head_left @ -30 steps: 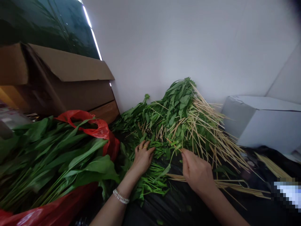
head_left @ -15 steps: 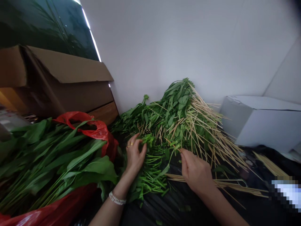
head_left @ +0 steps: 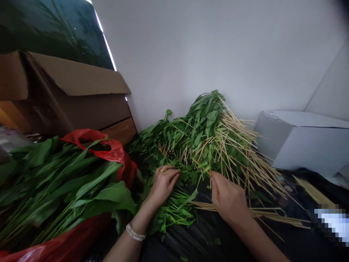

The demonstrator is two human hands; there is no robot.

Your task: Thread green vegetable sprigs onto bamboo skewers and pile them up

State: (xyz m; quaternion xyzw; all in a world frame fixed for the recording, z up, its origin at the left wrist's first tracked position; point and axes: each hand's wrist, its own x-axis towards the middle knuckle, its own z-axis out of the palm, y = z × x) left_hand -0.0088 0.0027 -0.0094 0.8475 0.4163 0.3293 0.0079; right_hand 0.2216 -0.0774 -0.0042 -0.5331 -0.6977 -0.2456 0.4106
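Note:
My right hand [head_left: 230, 196] pinches a thin wooden skewer [head_left: 209, 172] between thumb and forefinger. Green stem pieces [head_left: 203, 168] are threaded on it near the fingertips, with a leaf hanging down. My left hand [head_left: 163, 183], wearing a ring and a pearl bracelet, has its thumb and fingers drawn together over a pile of cut green stems [head_left: 177, 211]. What lies between those fingertips is too small to make out. Behind both hands rises a heap of leafy green skewers [head_left: 207, 116], their bare stick ends [head_left: 245, 149] fanned out to the right.
At left, a red plastic bag [head_left: 116, 149] holds long leafy greens [head_left: 68, 189], with a cardboard box [head_left: 89, 109] behind. Loose skewers [head_left: 275, 214] lie on black plastic sheeting [head_left: 201, 240]. A white box [head_left: 308, 142] stands at right against the wall.
My left hand has shifted right and slightly toward me, its thumb and fingers now closer together over the stems. The right hand with the skewer has hardly moved.

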